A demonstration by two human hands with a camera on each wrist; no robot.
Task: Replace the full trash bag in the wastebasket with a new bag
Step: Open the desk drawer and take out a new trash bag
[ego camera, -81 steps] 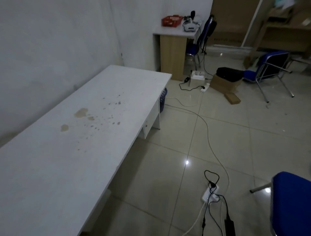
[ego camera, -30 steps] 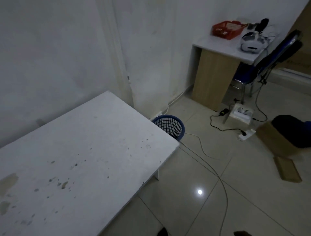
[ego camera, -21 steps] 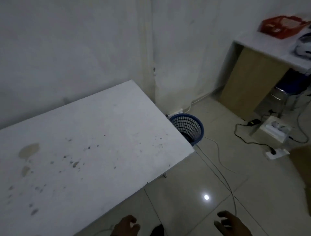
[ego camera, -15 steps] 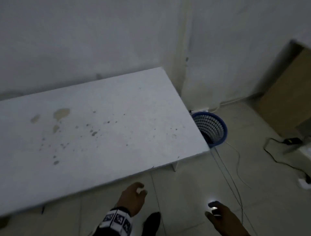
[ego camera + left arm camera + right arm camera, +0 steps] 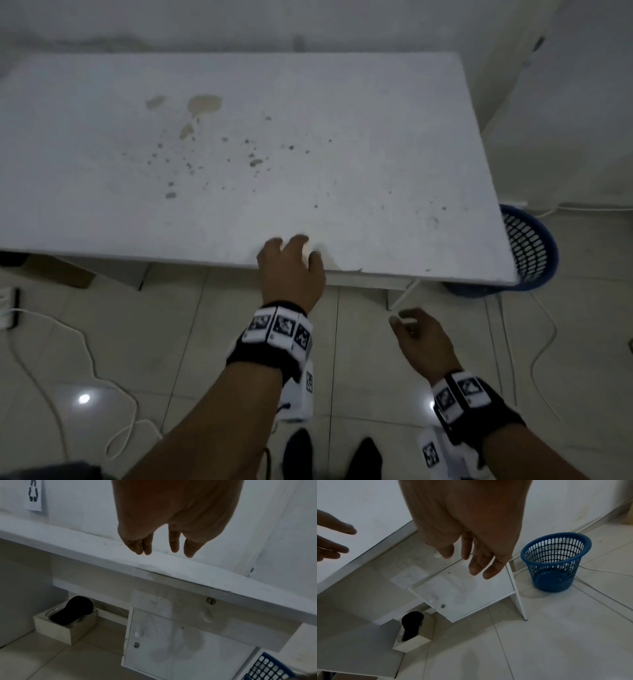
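Observation:
A blue mesh wastebasket (image 5: 529, 250) stands on the floor past the right end of the white table (image 5: 342, 102). In the right wrist view the wastebasket (image 5: 556, 561) shows its bare bottom, and no bag is visible in it. My left hand (image 5: 294, 248) hovers over the table's front edge with its fingers (image 5: 173, 545) spread and straight, holding nothing. Whether it touches the top I cannot tell. My right hand (image 5: 407, 325) hangs lower, in front of the table over the floor. Its fingers (image 5: 476, 566) are loosely curled and empty.
Under the table is a white drawer cabinet (image 5: 467, 588), and beside it an open white box (image 5: 414, 641) holding a black object. Cables (image 5: 507, 342) run across the tiled floor by the wastebasket. A power strip (image 5: 7, 305) lies at the left. My feet (image 5: 298, 452) stand below.
The view has swung left and down to face the table squarely, so the wastebasket now sits at the right edge. Both hands rose into view; the left one reached the table's front edge.

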